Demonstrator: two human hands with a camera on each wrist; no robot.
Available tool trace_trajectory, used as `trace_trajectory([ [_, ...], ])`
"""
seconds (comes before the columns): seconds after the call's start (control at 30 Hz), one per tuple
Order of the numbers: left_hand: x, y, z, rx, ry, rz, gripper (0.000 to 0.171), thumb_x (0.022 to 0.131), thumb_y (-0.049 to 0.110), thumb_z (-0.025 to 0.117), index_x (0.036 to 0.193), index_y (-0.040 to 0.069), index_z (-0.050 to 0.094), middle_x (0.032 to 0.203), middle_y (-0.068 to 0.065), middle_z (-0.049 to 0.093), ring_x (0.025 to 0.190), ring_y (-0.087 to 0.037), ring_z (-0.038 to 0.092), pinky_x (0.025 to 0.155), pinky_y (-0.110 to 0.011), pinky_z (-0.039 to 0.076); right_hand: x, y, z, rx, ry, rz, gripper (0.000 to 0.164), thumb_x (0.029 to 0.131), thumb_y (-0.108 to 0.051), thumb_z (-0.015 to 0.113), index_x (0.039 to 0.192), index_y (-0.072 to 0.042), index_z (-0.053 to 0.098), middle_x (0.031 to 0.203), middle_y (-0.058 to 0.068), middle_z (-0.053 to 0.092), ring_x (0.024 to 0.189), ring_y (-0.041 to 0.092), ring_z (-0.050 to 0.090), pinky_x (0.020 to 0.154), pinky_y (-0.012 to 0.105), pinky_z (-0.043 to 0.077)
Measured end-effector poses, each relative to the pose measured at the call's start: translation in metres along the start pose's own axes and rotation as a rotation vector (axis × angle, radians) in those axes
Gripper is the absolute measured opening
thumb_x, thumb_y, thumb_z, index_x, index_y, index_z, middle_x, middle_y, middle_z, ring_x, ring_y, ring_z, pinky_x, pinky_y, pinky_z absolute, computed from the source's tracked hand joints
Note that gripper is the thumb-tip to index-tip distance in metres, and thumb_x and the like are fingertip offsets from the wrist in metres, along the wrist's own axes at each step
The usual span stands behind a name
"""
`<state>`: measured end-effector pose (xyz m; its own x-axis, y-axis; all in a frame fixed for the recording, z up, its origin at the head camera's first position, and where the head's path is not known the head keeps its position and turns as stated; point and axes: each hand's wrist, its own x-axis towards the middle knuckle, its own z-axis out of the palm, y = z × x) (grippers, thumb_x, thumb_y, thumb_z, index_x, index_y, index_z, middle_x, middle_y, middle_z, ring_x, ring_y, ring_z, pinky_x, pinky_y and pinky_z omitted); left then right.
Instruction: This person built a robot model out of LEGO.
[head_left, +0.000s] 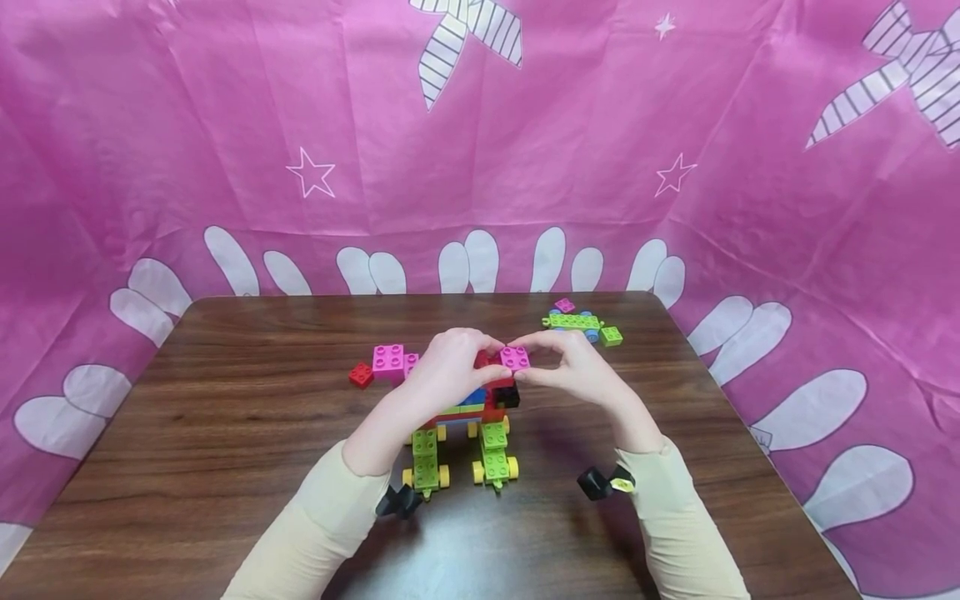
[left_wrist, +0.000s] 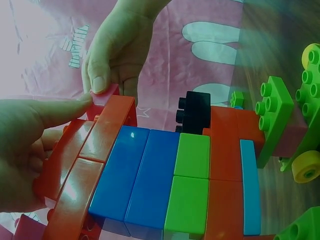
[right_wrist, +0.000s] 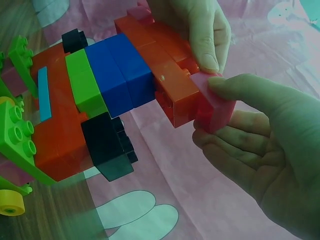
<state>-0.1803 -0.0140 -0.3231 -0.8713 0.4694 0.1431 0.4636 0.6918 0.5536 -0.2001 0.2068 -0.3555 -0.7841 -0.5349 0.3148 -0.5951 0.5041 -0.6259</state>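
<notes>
A figure of toy building bricks stands on the table, its body layered in red, green and blue bricks [left_wrist: 135, 175]. My right hand [head_left: 566, 364] pinches a pink brick [right_wrist: 215, 102] between thumb and fingers at the right end of the top red bricks [right_wrist: 172, 82]. My left hand [head_left: 450, 367] grips those red bricks from the other side, its thumb reaching to the pink brick. Black bricks [right_wrist: 107, 145] jut from the body's sides. At the figure's left end sits another pink brick [head_left: 388, 358], partly behind my left hand.
Green wheeled bases [head_left: 495, 454] with yellow wheels form the figure's feet on the wooden table [head_left: 285, 417]. A loose red brick [head_left: 362, 375] lies left. Back right are a green wheeled base [head_left: 573, 321], a small green brick [head_left: 612, 336] and a pink one [head_left: 565, 305].
</notes>
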Motion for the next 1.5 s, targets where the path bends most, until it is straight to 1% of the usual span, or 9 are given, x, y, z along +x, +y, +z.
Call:
trace_trajectory([
  [0.27, -0.001, 0.001, 0.000, 0.020, 0.012, 0.000, 0.038, 0.086, 0.033, 0.075, 0.118, 0.012, 0.072, 0.108, -0.005, 0.073, 0.103, -0.022, 0.063, 0.092, -0.040, 0.053, 0.001, 0.001, 0.001, -0.004, 0.005, -0.004, 0.037, 0.081, -0.017, 0.080, 0.114, -0.007, 0.070, 0.108, 0.002, 0.074, 0.103, 0.016, 0.067, 0.093, 0.041, 0.054],
  [0.5, -0.002, 0.001, 0.001, 0.028, 0.014, 0.004, 0.039, 0.086, 0.033, 0.075, 0.119, 0.013, 0.071, 0.105, -0.004, 0.073, 0.097, -0.020, 0.062, 0.087, -0.037, 0.054, 0.000, 0.001, 0.002, 0.017, 0.012, 0.010, 0.039, 0.080, -0.018, 0.081, 0.116, -0.008, 0.069, 0.108, 0.002, 0.073, 0.103, 0.015, 0.067, 0.093, 0.040, 0.054],
  [0.73, -0.002, 0.000, 0.000, 0.030, 0.002, 0.005, 0.040, 0.086, 0.033, 0.075, 0.120, 0.012, 0.070, 0.111, -0.005, 0.072, 0.106, -0.021, 0.064, 0.092, -0.038, 0.054, 0.000, 0.000, 0.001, 0.012, 0.004, 0.010, 0.045, 0.080, -0.019, 0.081, 0.122, -0.009, 0.067, 0.115, 0.003, 0.071, 0.108, 0.017, 0.065, 0.094, 0.041, 0.054],
  [0.87, -0.002, 0.001, 0.001, 0.035, -0.003, 0.008, 0.041, 0.087, 0.032, 0.075, 0.121, 0.011, 0.069, 0.112, -0.005, 0.072, 0.108, -0.021, 0.063, 0.093, -0.039, 0.054, -0.002, 0.001, -0.002, 0.039, 0.021, -0.007, 0.047, 0.081, -0.016, 0.080, 0.125, -0.009, 0.065, 0.119, 0.005, 0.070, 0.112, 0.019, 0.065, 0.095, 0.042, 0.053],
  [1.0, -0.002, 0.001, 0.000, 0.034, -0.010, 0.002, 0.043, 0.087, 0.032, 0.075, 0.124, 0.012, 0.067, 0.115, -0.004, 0.071, 0.108, -0.020, 0.063, 0.094, -0.037, 0.054, 0.001, 0.005, -0.008, 0.102, 0.072, -0.050, 0.042, 0.084, -0.008, 0.075, 0.125, -0.005, 0.064, 0.121, 0.011, 0.069, 0.111, 0.017, 0.066, 0.092, 0.035, 0.055],
  [1.13, -0.002, 0.001, 0.000, 0.037, -0.015, 0.009, 0.044, 0.087, 0.031, 0.074, 0.126, 0.011, 0.066, 0.117, -0.005, 0.070, 0.109, -0.020, 0.063, 0.095, -0.037, 0.053, 0.006, 0.007, -0.018, 0.116, 0.162, -0.060, 0.034, 0.088, -0.003, 0.069, 0.122, -0.002, 0.065, 0.119, 0.016, 0.069, 0.108, 0.003, 0.064, 0.087, 0.022, 0.055],
  [1.2, -0.003, 0.001, 0.000, 0.042, -0.016, 0.013, 0.044, 0.087, 0.031, 0.074, 0.125, 0.011, 0.066, 0.117, -0.005, 0.070, 0.109, -0.020, 0.064, 0.094, -0.037, 0.053, 0.009, 0.009, -0.023, 0.095, 0.214, -0.047, 0.030, 0.090, -0.004, 0.067, 0.120, -0.002, 0.066, 0.117, 0.016, 0.070, 0.104, -0.004, 0.063, 0.086, 0.017, 0.053],
  [1.33, -0.003, 0.000, 0.001, 0.065, -0.008, 0.022, 0.044, 0.086, 0.033, 0.075, 0.124, 0.012, 0.067, 0.115, -0.004, 0.071, 0.107, -0.019, 0.064, 0.094, -0.036, 0.054, 0.017, 0.017, -0.035, 0.064, 0.295, -0.029, 0.028, 0.089, -0.004, 0.068, 0.117, 0.000, 0.068, 0.112, 0.017, 0.071, 0.094, -0.008, 0.064, 0.081, 0.015, 0.052],
  [1.5, -0.004, 0.000, 0.003, 0.092, 0.018, 0.035, 0.043, 0.085, 0.034, 0.076, 0.121, 0.013, 0.069, 0.112, -0.003, 0.072, 0.103, -0.019, 0.065, 0.091, -0.036, 0.054, 0.028, 0.036, -0.048, 0.087, 0.333, 0.027, 0.030, 0.089, -0.007, 0.070, 0.117, 0.003, 0.067, 0.110, 0.021, 0.070, 0.087, -0.009, 0.065, 0.076, 0.015, 0.054],
])
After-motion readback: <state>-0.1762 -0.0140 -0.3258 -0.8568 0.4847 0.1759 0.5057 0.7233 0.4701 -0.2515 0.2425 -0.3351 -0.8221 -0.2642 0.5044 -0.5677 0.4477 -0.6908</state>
